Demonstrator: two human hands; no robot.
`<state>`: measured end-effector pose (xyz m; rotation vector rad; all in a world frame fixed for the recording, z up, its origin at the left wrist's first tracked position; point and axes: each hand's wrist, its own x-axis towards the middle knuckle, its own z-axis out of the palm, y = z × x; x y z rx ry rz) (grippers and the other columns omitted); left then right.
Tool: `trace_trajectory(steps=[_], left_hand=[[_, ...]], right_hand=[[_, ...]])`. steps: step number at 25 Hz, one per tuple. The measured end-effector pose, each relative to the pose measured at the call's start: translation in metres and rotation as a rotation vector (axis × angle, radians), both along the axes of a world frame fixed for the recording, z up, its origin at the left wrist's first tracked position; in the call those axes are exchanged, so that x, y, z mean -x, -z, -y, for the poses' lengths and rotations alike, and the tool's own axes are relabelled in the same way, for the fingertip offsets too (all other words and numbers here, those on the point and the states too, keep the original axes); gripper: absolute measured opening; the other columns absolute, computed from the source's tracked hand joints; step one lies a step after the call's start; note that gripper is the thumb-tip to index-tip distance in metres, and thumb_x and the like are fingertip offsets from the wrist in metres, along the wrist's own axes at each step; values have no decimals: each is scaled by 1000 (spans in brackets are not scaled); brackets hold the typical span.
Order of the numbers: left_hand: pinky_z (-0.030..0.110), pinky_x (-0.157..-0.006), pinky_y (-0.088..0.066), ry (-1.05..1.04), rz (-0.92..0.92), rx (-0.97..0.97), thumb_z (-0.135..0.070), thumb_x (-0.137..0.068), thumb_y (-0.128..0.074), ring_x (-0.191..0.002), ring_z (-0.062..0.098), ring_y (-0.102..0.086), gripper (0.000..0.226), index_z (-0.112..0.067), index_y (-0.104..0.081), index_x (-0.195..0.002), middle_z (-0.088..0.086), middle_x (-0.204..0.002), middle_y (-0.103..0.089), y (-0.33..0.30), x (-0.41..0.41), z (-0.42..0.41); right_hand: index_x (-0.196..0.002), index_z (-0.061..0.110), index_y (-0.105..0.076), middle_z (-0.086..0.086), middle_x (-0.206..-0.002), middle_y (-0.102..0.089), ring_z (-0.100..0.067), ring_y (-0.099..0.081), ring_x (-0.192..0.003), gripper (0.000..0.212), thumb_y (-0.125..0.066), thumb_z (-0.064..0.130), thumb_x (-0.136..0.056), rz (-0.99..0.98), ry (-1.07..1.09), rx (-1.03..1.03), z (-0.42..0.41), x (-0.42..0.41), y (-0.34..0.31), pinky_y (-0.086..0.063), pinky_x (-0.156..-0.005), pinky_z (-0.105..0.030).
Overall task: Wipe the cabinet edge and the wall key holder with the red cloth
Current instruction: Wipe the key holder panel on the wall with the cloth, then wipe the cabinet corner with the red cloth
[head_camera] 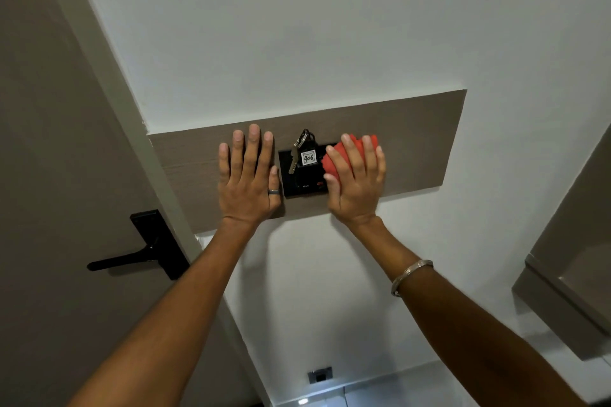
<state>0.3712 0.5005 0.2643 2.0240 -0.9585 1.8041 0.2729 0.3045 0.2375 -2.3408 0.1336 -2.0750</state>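
Both hands up at frame centre: left hand (248, 175) flat, fingers spread, on wood panel (413, 139); right hand (355, 180) pressed red cloth (334, 162), bunched, against right side of black wall key holder (291, 182). Key (294, 158) and tag hung there. Holder wipe judged underway; cabinet edge status unclear.

White wall (297, 26), taupe door (49, 142) — black handle (132, 258)

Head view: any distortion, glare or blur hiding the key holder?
Head view: wide-angle bending tilts the door handle and wood panel; soft shadows, no glare; key holder and its tag stay sharp; red cloth under the right hand slightly soft.
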Motion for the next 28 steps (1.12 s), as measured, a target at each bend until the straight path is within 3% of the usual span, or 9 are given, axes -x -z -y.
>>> trace_trajectory(steps=[6, 11, 13, 16, 17, 21, 24, 26, 28], left_hand=[[49, -132, -9, 29, -68, 3, -25, -104, -42, -163, 25, -5, 59, -8, -38, -160, 17, -165, -36, -5, 9, -2], [52, -133, -9, 206, -311, 89, -20, -106, -42, -162, 30, -15, 51, -7, -43, -156, 16, -168, -29, 13, 65, 17], [54, -132, -12, 311, -310, 20, -20, -105, -44, -161, 33, -19, 50, -8, -43, -154, 16, -167, -30, 36, 92, 34], [53, -132, -15, 439, -382, -112, -19, -103, -48, -160, 34, -20, 51, -7, -44, -153, 17, -166, -34, 58, 133, 92], [52, -132, -16, 472, -430, -158, -20, -103, -48, -160, 33, -20, 51, -6, -44, -153, 16, -166, -34, 63, 146, 117], [49, -133, -15, 510, -640, -356, -28, -106, -47, -161, 31, -17, 54, -6, -43, -156, 14, -168, -33, 98, 208, 240], [48, -133, -14, 499, -798, -519, -34, -108, -43, -162, 31, -15, 58, -7, -38, -160, 13, -169, -31, 140, 249, 318], [49, -133, -14, 491, -876, -618, -39, -109, -37, -162, 31, -13, 61, -8, -36, -162, 13, -170, -30, 172, 267, 361], [49, -133, -13, 473, -975, -680, -46, -109, -27, -162, 31, -11, 66, -10, -31, -164, 11, -171, -27, 202, 285, 408]], right_hand=[[-152, 27, -54, -6, -159, -55, -37, -38, -155, 46, -48, 41, -109, -69, 11, 6, 5, 3, -14, -35, -126, -62], [-139, 10, -67, -17, -146, -64, -42, -48, -143, 56, -74, -1, -85, -208, -46, 288, 65, 52, 4, -54, -107, -67], [-142, 5, -64, -17, -152, -58, -41, -43, -149, 58, -69, -11, -86, -202, -150, -1, 84, 78, 3, -50, -116, -60], [-150, 15, -50, 8, -157, -51, -11, -48, -149, 55, -58, -2, -98, -52, -381, -791, 105, 130, 10, -42, -123, -25], [-146, 17, -49, 9, -152, -55, -8, -54, -143, 51, -60, 0, -99, 32, -470, -1051, 113, 147, 18, -46, -119, -23], [-125, 8, -61, -17, -118, -70, -32, -70, -105, 26, -52, 26, -109, 322, -933, -2015, 187, 221, 74, -56, -99, -49], [-114, 3, -67, -20, -112, -72, -35, -69, -110, 52, -39, 47, -111, 487, -925, -2296, 266, 290, 132, -49, -108, -53], [-112, 1, -65, -21, -108, -71, -36, -67, -104, 55, -35, 48, -111, 475, -851, -2268, 320, 334, 156, -51, -104, -52], [-134, 3, -62, -20, -121, -71, -40, -66, -116, 55, -38, 47, -111, 304, -660, -2194, 386, 372, 175, -51, -113, -56]])
